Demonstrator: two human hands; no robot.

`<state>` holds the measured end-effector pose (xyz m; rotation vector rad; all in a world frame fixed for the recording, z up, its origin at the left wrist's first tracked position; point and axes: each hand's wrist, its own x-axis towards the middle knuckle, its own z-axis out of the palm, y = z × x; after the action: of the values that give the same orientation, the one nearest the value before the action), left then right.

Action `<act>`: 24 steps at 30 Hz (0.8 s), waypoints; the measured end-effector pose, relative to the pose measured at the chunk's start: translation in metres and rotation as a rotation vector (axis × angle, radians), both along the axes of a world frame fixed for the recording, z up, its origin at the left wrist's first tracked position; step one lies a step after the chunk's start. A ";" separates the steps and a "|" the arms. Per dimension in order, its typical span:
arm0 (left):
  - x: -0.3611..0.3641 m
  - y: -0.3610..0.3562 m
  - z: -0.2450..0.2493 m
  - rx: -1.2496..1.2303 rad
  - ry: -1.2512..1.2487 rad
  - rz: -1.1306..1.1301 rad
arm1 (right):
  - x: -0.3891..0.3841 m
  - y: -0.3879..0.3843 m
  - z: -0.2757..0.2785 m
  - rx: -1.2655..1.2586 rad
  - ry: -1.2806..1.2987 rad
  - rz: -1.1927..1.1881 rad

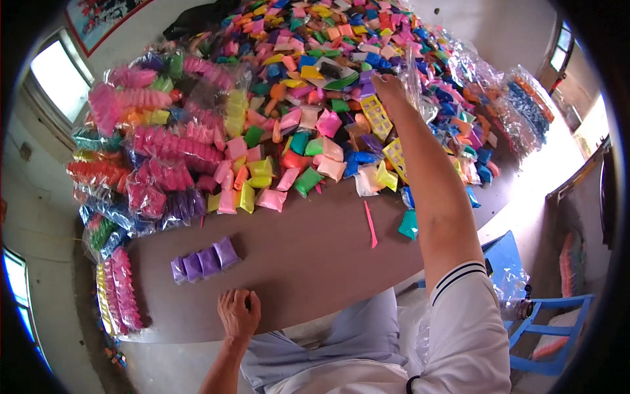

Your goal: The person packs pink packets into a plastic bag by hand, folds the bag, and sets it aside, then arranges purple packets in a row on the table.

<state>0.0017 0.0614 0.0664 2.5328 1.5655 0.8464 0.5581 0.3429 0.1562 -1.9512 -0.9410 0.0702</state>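
Observation:
My right hand (390,92) reaches far across the table into the heap, its fingers bent down at a small purple packet (367,78). The fingertips are partly hidden there. My left hand (238,314) rests at the table's near edge, fingers curled in, and nothing shows in it. Beyond it lies a short row of purple packets (205,260), side by side on the brown tabletop (295,253). The big heap of small coloured packets (308,131) covers the far side of the table. Two yellow trays with holes (376,118) lie beside my right forearm.
Stacked clear bags of sorted packets (147,151) stand at the left, with pink strips (121,289) at the near-left corner. A pink plastic stick (371,225) and a teal packet (408,224) lie near my right arm. A blue chair (551,328) stands at the right.

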 end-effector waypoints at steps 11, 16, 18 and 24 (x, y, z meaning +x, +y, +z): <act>-0.002 0.002 0.001 -0.049 0.034 -0.004 | 0.004 0.040 -0.002 -0.229 -0.093 -0.052; 0.000 0.000 0.005 -0.064 0.039 0.006 | 0.014 0.039 -0.026 -0.024 -0.105 0.020; 0.000 0.000 0.005 -0.079 0.020 0.008 | 0.019 0.041 -0.030 0.225 -0.138 0.066; 0.000 0.001 0.003 -0.041 0.004 -0.019 | -0.033 -0.022 0.034 0.488 0.360 0.429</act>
<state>0.0014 0.0624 0.0694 2.5178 1.5413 0.7995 0.5256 0.3207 0.1905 -1.2182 -1.0046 0.3882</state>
